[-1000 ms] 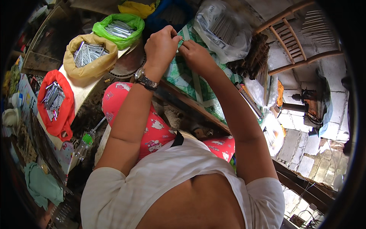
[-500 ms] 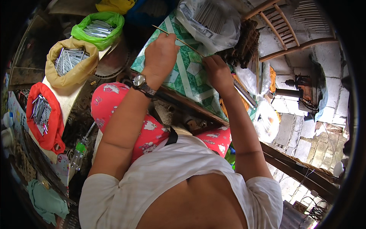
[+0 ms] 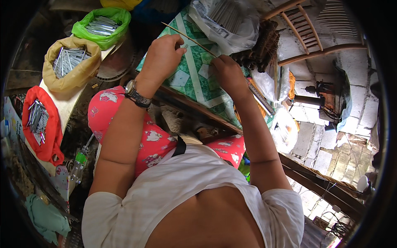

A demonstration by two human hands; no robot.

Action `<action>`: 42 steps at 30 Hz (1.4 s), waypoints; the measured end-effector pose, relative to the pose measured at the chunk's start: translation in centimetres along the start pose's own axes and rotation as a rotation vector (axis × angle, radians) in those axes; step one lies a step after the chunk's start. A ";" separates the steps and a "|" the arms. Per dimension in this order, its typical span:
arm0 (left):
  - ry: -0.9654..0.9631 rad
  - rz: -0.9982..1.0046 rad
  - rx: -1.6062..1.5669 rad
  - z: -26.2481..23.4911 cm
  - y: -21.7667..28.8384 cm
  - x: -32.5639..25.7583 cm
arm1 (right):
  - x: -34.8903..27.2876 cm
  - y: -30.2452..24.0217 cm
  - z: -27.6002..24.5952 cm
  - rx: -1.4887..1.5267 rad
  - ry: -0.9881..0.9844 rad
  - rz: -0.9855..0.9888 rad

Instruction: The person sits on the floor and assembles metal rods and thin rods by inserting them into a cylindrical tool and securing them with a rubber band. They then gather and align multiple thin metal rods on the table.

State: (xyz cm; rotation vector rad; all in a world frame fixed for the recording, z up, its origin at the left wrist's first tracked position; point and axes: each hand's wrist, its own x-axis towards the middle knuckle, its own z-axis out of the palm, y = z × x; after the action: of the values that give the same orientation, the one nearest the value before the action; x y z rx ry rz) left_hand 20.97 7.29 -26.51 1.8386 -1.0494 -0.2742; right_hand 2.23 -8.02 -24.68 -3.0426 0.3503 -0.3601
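My right hand [image 3: 227, 70] grips the lower right end of a thin brown stick [image 3: 186, 35]. The stick slants up and to the left over a table with a green and white patterned cover [image 3: 198, 89]. Close below the stick is my left hand [image 3: 163, 53], wearing a wristwatch [image 3: 136, 95]. Its fingers are bent, with a gap between thumb and forefinger, and they look apart from the stick. The fingertips of my right hand are partly hidden.
At the left stand a green bag [image 3: 122, 15], a tan bag [image 3: 49, 76] and a red bag [image 3: 57, 132], each full of thin silvery sticks. A clear plastic bag [image 3: 244, 39] of grey sticks lies on the table's far side. Dark bundled material [image 3: 260, 49] sits beside it.
My left hand has come off the stick and moved down and left. My right hand keeps its grip. The whole view has shifted slightly.
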 end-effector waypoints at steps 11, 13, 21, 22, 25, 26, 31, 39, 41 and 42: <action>-0.017 -0.034 -0.074 -0.5 -0.6 0.1 | 1.6 -0.5 -0.3 0.146 -0.061 0.183; -0.031 -0.045 -0.081 -0.5 -0.8 0.2 | 0.7 -0.6 -1.6 0.211 -0.035 0.220; -0.049 -0.114 -0.192 -1.0 -1.4 0.1 | -8.2 1.0 -7.9 0.225 0.040 0.465; -0.053 -0.115 -0.189 -1.0 -1.5 0.2 | -9.3 1.2 -7.9 0.220 0.018 0.472; -0.060 -0.140 -0.214 -1.0 -1.8 0.4 | -12.0 1.6 -7.0 0.091 -0.034 0.454; -0.054 -0.132 -0.224 -0.9 -1.8 0.5 | -12.8 1.7 -6.7 0.031 -0.037 0.445; 0.023 -0.083 -0.100 -1.8 -1.6 0.5 | -14.5 1.8 -5.4 0.044 -0.031 0.471; 0.441 -0.227 0.146 -10.4 -7.1 2.3 | -15.3 0.9 -6.6 0.033 0.052 0.437; 0.499 -0.391 0.288 -14.8 -10.6 2.8 | -15.5 0.8 -7.5 0.043 0.061 0.426; 0.456 -0.469 0.443 -16.4 -12.3 3.0 | -15.6 0.8 -7.9 -0.017 0.083 0.385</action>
State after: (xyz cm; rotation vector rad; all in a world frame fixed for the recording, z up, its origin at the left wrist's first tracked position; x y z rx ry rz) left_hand 39.08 17.41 -27.58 2.3903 -0.3682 0.1200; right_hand -14.60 -5.42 -20.54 -2.8873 0.9266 -0.4557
